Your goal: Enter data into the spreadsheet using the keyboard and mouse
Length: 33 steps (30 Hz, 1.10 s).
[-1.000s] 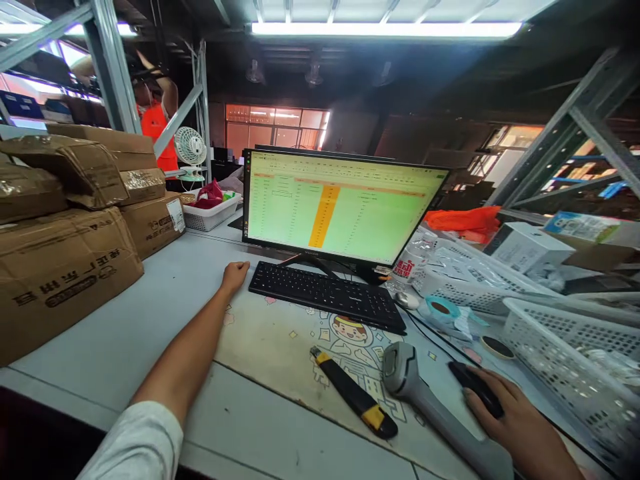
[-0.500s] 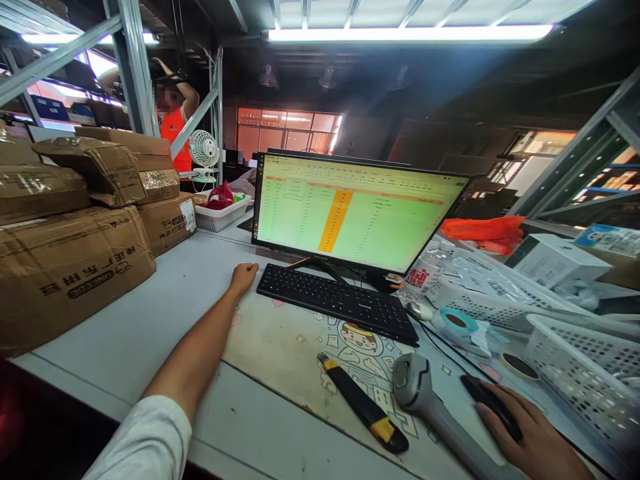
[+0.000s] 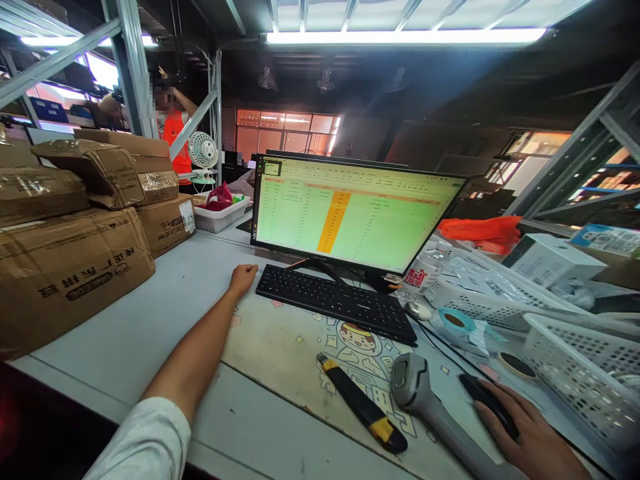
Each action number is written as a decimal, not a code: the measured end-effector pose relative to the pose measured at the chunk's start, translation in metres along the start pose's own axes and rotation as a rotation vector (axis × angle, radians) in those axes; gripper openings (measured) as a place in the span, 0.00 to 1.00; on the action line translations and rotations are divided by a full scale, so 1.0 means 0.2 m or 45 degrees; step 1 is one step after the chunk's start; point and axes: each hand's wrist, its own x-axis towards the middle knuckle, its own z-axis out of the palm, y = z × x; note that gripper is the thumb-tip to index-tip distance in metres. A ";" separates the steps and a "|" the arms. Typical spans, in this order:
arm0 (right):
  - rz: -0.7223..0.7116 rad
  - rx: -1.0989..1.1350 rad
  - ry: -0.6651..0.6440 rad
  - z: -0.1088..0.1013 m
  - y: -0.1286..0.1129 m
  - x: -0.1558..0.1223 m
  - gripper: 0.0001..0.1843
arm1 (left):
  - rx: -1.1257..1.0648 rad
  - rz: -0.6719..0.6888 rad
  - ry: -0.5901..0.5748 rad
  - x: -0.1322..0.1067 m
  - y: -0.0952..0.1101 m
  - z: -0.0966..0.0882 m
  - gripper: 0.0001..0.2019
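Observation:
My right hand point(image 3: 535, 440) rests on a black computer mouse point(image 3: 487, 400) at the lower right, fingers curled over it. My left hand point(image 3: 243, 277) lies on the desk as a loose fist, just left of the black keyboard point(image 3: 335, 303), with nothing visible in it. A monitor point(image 3: 350, 213) showing a green and orange spreadsheet stands behind the keyboard. A grey barcode scanner point(image 3: 425, 400) and a black and yellow utility knife point(image 3: 360, 403) lie on the cartoon desk mat point(image 3: 290, 347) between my hands.
Taped cardboard boxes point(image 3: 70, 260) are stacked at the left. White baskets point(image 3: 575, 367) with packets, tape rolls point(image 3: 455, 321) and a white box point(image 3: 555, 260) crowd the right. A small fan point(image 3: 203, 150) and a person in an orange vest point(image 3: 173, 127) are behind, among metal shelving.
The view has shifted slightly since a second ago. A small box has appeared at the top left of the spreadsheet. Both hands keep their places.

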 end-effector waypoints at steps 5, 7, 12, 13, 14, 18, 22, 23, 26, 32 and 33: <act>-0.038 0.001 0.028 0.01 0.01 0.00 0.48 | 0.001 0.003 0.002 0.00 0.00 0.00 0.24; -0.063 0.008 0.044 0.02 0.02 0.00 0.47 | -0.002 0.006 0.002 0.00 0.00 0.00 0.24; -0.074 0.031 0.080 0.03 0.03 0.00 0.45 | -0.022 0.011 -0.010 0.00 0.00 0.00 0.24; -0.067 0.031 0.088 0.03 0.03 0.00 0.45 | -0.026 0.013 -0.012 0.00 0.00 0.00 0.24; -0.062 0.029 0.097 0.03 0.03 0.00 0.45 | -0.029 0.015 -0.012 0.00 0.00 0.00 0.24; -0.088 0.029 0.127 0.03 0.01 0.00 0.42 | -0.037 0.018 -0.006 -0.01 0.00 0.00 0.24; -0.085 0.056 0.133 0.02 0.00 0.00 0.40 | -0.042 0.018 -0.005 -0.01 0.00 0.00 0.24; -0.073 0.059 0.125 0.01 0.00 0.00 0.40 | -0.043 0.016 -0.005 -0.01 0.00 0.00 0.24; -0.063 0.054 0.109 0.01 0.01 0.00 0.39 | -0.043 0.010 -0.007 -0.01 0.01 0.00 0.24; -0.122 -0.028 0.140 0.04 0.06 0.00 0.38 | -0.042 0.018 -0.002 -0.01 0.01 0.00 0.24; -0.143 -0.064 0.164 0.04 0.06 0.00 0.37 | -0.041 0.020 0.000 -0.01 0.01 0.00 0.24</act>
